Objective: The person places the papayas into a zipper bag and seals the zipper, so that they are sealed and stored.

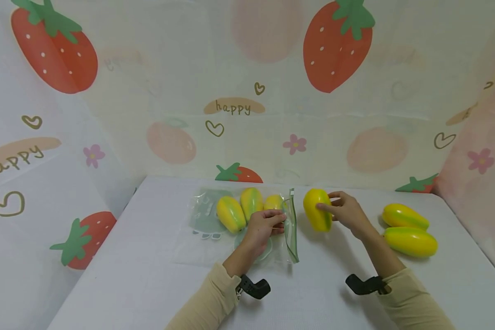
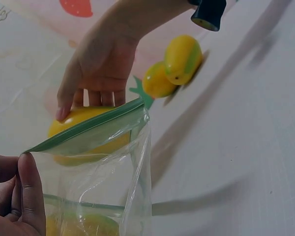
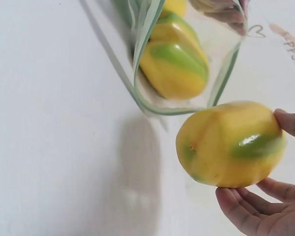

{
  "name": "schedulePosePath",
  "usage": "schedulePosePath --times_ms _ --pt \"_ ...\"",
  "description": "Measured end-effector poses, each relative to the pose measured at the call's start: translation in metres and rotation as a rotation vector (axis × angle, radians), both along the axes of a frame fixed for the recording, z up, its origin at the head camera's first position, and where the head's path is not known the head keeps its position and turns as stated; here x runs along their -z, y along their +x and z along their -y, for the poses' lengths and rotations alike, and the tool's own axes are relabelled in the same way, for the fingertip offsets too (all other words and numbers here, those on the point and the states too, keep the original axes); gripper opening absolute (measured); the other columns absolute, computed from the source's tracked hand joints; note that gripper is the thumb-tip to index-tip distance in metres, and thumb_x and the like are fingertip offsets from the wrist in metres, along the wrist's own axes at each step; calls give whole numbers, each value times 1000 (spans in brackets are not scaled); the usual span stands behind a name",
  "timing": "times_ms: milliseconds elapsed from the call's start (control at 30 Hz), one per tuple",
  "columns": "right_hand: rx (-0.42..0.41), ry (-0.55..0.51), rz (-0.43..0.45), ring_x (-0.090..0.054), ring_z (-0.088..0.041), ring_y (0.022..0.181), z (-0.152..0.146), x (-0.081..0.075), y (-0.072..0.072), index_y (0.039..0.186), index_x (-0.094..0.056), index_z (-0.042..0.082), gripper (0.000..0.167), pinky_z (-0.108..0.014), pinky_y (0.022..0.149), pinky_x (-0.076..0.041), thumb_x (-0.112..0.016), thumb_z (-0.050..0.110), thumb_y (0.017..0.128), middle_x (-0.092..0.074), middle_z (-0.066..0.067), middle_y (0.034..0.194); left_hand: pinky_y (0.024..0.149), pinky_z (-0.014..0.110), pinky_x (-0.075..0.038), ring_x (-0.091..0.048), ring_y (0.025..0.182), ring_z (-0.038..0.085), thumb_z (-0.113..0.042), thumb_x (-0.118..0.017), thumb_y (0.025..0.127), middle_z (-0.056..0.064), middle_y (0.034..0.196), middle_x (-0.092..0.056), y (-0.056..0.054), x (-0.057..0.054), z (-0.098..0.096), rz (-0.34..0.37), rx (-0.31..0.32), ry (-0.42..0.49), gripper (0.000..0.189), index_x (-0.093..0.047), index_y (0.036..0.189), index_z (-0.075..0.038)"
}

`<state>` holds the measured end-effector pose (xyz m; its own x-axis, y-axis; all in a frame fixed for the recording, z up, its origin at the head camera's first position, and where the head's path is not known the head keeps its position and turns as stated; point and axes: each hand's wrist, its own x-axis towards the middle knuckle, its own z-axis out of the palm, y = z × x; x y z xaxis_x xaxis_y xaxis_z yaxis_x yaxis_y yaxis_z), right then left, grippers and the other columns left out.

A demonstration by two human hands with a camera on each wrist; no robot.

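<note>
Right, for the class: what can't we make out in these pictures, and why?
- Head view: lower part of the rightmost bagged fruit, hidden by the left hand.
- Left wrist view: fruit inside the bag, cut off by the bottom edge.
- Right wrist view: rest of the right hand, beyond the right edge.

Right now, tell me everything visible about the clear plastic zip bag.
The clear, creased plastic bag with grey-green print lies on the white tabletop; three glossy yellow-green oval fruits show inside. Its green zip rim gapes open toward the right hand; the left hand pinches the rim.
</note>
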<state>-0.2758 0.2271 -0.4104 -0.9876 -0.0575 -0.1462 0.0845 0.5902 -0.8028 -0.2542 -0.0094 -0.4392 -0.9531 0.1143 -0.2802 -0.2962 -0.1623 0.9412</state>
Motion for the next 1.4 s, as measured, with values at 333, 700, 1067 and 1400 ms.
schedulePosePath --times_ms 333,700,1067,1400 --pt "-18 -22 15 -62 -31 99 7 8 -1 138 -42 -3 75 -42 91 -57 -68 46 88 -53 -29 131 66 19 -58 -60 68 10 -12 -66 92 1 87 -64 0 0 0 -6 -3 13 26 -67 113 3" --pt "1 -22 69 -62 -28 95 20 16 -2 137 -44 -2 73 -40 89 -57 -69 46 87 -53 -29 132 65 19 -58 -60 67 10 -10 -66 92 0 85 -63 -1 -1 -2 -22 -12 11 25 -68 111 4" --pt "0 -26 83 -63 -24 84 37 36 1 134 -46 -2 73 -37 83 -59 -68 48 87 -56 -29 129 68 21 -59 -60 70 11 -11 -67 92 3 91 -64 -1 -2 -3 -29 -6 -1 25 -68 111 4" --pt "-45 -49 53 -64 -22 82 44 39 0 142 -45 4 73 -33 78 -60 -67 48 89 -57 -30 129 66 18 -57 -60 70 10 -10 -66 92 4 93 -65 -2 -3 -4 -44 -15 5 25 -68 112 5"
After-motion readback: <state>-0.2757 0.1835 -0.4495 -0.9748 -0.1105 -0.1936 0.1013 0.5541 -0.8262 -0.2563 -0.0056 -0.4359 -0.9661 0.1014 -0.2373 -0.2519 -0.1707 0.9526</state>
